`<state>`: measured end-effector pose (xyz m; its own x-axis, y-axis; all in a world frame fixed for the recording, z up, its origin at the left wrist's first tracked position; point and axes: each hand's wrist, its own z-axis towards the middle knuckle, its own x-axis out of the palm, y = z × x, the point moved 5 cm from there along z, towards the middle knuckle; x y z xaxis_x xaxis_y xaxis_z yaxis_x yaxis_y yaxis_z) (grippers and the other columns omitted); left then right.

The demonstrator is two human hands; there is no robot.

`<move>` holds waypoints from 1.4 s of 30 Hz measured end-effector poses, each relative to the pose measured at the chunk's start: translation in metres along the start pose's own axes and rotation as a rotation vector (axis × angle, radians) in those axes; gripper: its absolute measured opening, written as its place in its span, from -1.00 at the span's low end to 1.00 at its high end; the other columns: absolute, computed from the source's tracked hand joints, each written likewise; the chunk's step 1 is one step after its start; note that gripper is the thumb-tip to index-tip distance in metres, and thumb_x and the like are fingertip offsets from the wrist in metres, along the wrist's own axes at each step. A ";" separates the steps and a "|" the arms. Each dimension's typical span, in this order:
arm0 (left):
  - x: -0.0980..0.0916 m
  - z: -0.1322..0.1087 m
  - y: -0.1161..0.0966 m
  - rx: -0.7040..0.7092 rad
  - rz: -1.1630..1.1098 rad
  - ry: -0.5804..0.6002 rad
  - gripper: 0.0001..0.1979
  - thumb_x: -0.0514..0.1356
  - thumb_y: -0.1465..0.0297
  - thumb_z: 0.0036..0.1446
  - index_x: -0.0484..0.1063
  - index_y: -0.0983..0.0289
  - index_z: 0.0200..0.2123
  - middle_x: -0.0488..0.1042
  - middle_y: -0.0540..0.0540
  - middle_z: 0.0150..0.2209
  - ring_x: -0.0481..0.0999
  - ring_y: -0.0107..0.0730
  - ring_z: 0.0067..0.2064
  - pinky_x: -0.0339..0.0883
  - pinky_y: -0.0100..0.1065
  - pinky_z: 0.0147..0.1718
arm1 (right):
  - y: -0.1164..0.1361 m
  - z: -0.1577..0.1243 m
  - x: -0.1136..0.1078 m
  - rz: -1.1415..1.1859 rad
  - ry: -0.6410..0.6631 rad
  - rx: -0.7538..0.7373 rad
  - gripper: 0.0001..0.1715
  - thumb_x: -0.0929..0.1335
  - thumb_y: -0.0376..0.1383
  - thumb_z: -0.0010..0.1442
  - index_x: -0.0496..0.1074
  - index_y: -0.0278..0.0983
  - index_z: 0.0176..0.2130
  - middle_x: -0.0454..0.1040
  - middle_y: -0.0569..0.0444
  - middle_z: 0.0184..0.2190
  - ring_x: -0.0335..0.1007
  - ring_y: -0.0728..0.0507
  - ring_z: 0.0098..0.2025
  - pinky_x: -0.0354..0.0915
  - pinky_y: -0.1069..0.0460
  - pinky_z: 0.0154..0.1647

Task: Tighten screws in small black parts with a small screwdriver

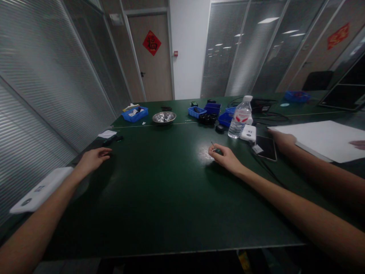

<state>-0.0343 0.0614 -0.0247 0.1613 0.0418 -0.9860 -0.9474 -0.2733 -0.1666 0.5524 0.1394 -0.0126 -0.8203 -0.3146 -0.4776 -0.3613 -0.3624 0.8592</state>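
Right grip (227,157) around small dark-green object (218,151), partly hidden, kind unclear

A bottle (239,120) stands beside a blue tray (225,120). A metal bowl (164,122) sits near a blue basket (139,117). A red sign (152,43) hangs on a door (156,76).

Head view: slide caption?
Right hand holds a small thin-tipped item at the green table; left hand holds nothing visible.

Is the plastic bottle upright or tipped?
Upright: the bottle stands on its base on the green table, white cap on top.
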 end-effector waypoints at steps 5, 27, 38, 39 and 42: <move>-0.002 0.000 0.003 0.001 0.016 0.030 -0.52 0.13 0.21 0.21 0.51 0.26 0.13 0.57 0.20 0.07 0.56 -0.09 -0.01 0.40 -0.18 -0.01 | 0.002 0.000 0.000 -0.028 0.000 -0.001 -0.68 0.33 -0.03 0.27 0.42 -0.25 -0.24 0.38 0.11 -0.42 0.26 -0.05 -0.44 0.18 0.05 -0.44; -0.013 -0.007 0.003 0.076 -0.013 -0.057 -0.60 0.10 0.22 0.26 0.59 0.22 0.01 0.53 0.15 0.12 0.50 -0.04 0.08 0.32 -0.15 0.08 | -0.002 0.002 0.000 -0.077 0.003 -0.035 -0.69 0.32 -0.05 0.29 0.43 -0.24 -0.23 0.41 0.09 -0.37 0.28 -0.08 -0.38 0.21 0.03 -0.37; -0.019 -0.015 -0.010 0.072 0.056 -0.083 -0.60 0.07 0.23 0.26 0.59 0.22 0.01 0.59 0.15 0.06 0.54 -0.04 0.03 0.34 -0.13 0.09 | -0.002 0.001 -0.001 -0.090 0.013 -0.033 -0.68 0.32 -0.04 0.29 0.44 -0.24 -0.23 0.44 0.09 -0.35 0.32 -0.10 -0.36 0.23 0.01 -0.30; -0.019 -0.016 -0.013 0.076 0.071 -0.085 -0.60 0.07 0.24 0.25 0.60 0.22 0.00 0.59 0.15 0.05 0.54 -0.03 0.03 0.34 -0.11 0.08 | -0.001 0.001 -0.001 -0.091 0.012 -0.033 -0.68 0.33 -0.03 0.28 0.44 -0.24 -0.23 0.44 0.09 -0.35 0.31 -0.10 -0.36 0.23 0.01 -0.30; -0.019 -0.019 -0.021 0.074 0.111 -0.091 -0.61 0.08 0.27 0.23 0.60 0.22 -0.01 0.59 0.17 0.05 0.54 0.03 0.04 0.36 -0.07 0.05 | 0.000 0.001 0.000 -0.089 0.013 -0.034 -0.68 0.32 -0.03 0.28 0.44 -0.24 -0.24 0.44 0.10 -0.36 0.31 -0.10 -0.37 0.21 0.01 -0.31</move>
<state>-0.0127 0.0481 -0.0026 0.0319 0.1035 -0.9941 -0.9763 -0.2097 -0.0532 0.5521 0.1405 -0.0128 -0.7799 -0.2907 -0.5543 -0.4173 -0.4186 0.8066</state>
